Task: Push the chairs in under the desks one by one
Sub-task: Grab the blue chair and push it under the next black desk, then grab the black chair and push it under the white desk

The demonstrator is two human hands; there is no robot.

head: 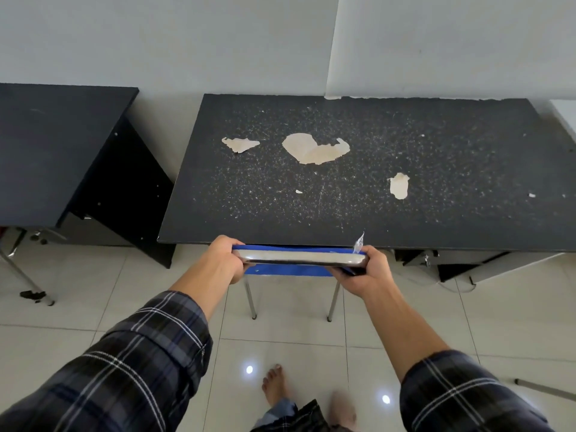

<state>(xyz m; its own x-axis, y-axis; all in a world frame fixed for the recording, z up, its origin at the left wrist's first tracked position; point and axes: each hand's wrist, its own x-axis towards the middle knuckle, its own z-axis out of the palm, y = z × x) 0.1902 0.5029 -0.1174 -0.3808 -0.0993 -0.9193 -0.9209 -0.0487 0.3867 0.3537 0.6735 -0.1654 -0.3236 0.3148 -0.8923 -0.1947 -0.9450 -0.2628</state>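
Head view, nearest first. Bare feet (274,385) stand on the pale tiled floor (280,347); two forearms in plaid sleeves (131,369) reach forward. The left hand (225,258) and right hand (369,269) each grip one end of the chair (299,260) top rail, fingers wrapped closed around it, thumbs over the top. The blue seat and back of the chair sit at the front edge of the bench (358,182), the seat largely beneath the top, while two metal legs (251,299) stand outside on the tiles. The black bench surface is scratched, with several pale patches (314,148) where the coating has peeled. A second black bench (56,151) stands to the left, apart from the first. Both abut the white wall (187,42).
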